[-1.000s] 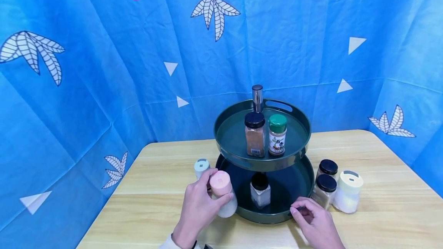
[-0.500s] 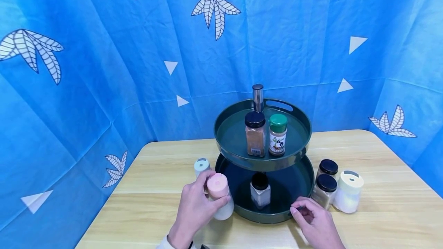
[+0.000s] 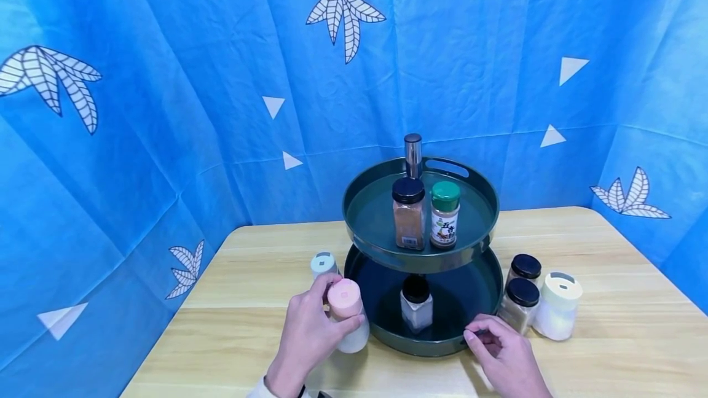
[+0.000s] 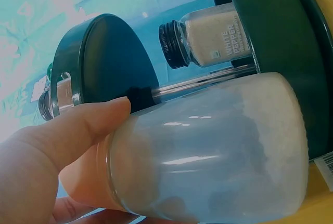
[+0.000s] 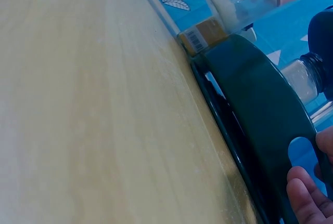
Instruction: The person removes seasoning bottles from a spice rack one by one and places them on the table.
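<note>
My left hand (image 3: 310,330) grips a clear jar with a pink lid (image 3: 345,300) and pale contents, holding it at the left side of the two-tier dark green tray (image 3: 420,349). In the left wrist view, the jar (image 4: 218,151) lies across the picture with my thumb by its lid. My right hand (image 3: 506,352) pinches the front right rim of the lower tier, at the handle cutout seen in the right wrist view. On that tier stands a black-capped white pepper jar (image 3: 416,312). The upper tier carries a black-capped brown spice jar (image 3: 409,220) and a green-capped shaker (image 3: 444,217).
To the right of the tray stand two black-capped jars (image 3: 520,309) and a cream-lidded jar (image 3: 557,312). A white-lidded jar (image 3: 323,264) is partly hidden behind my left hand. A barcoded jar (image 5: 203,36) stands beside the lower tier. Blue cloth (image 3: 459,48) hangs behind the table.
My left hand has shifted slightly left and toward me with the pink-lidded jar, away from the lower tier. The right hand stays at the rim.
</note>
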Demonstrator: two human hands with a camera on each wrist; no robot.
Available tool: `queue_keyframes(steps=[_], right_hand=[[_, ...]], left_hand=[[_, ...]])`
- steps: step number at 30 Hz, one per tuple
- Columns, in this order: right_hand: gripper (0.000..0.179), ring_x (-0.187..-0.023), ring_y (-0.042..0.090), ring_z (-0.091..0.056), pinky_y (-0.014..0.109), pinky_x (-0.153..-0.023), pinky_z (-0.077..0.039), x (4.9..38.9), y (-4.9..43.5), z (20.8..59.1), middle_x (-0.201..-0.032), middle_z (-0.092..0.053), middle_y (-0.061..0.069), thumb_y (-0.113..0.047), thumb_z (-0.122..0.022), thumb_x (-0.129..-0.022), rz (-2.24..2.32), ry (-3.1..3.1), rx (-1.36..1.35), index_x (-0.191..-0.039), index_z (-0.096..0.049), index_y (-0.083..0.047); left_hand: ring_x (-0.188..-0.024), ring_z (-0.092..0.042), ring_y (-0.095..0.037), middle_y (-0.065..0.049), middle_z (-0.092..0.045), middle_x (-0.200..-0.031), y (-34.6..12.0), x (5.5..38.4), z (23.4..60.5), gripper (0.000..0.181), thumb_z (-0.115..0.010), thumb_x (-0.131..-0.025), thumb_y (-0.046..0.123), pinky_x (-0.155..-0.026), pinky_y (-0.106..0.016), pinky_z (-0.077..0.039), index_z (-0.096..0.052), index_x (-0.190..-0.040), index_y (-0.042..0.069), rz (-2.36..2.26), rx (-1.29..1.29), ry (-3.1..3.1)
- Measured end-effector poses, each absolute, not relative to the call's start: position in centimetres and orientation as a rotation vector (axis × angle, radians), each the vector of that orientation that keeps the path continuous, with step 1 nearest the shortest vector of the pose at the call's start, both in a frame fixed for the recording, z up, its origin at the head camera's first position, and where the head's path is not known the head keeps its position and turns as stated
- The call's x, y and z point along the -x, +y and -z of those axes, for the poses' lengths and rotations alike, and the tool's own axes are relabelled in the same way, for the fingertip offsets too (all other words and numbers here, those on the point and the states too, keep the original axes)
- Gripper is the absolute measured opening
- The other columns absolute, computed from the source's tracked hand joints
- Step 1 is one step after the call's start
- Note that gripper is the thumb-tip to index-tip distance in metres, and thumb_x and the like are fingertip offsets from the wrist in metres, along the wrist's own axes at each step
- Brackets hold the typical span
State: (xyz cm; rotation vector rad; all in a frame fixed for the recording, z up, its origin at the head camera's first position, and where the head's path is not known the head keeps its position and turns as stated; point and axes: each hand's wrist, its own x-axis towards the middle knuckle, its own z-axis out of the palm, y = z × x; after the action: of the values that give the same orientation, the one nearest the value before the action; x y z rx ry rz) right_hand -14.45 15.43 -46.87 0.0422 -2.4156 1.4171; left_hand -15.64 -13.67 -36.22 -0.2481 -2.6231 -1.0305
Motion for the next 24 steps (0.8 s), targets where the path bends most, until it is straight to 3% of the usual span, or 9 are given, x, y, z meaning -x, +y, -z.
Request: queue_keyframes(steps=[24], right_hand=[[0.012, -0.074, 0.007, -0.058, 0.021, -0.065, -0.055, 14.4, 15.5, 46.6, -0.096, -0.064, 0.003, 0.001, -0.071, -0.086, -1.443, -2.44, -0.034, -0.083, -0.068, -0.01]], left_hand=[[-0.092, -0.064, -0.021, -0.006, -0.069, -0.104, -14.2, 16.0, 37.5, 0.059, -0.092, -0.062, 0.021, -0.077, -0.039, -0.054, -0.058, -0.109, 0.011, 1.009, 0.249, -2.645]])
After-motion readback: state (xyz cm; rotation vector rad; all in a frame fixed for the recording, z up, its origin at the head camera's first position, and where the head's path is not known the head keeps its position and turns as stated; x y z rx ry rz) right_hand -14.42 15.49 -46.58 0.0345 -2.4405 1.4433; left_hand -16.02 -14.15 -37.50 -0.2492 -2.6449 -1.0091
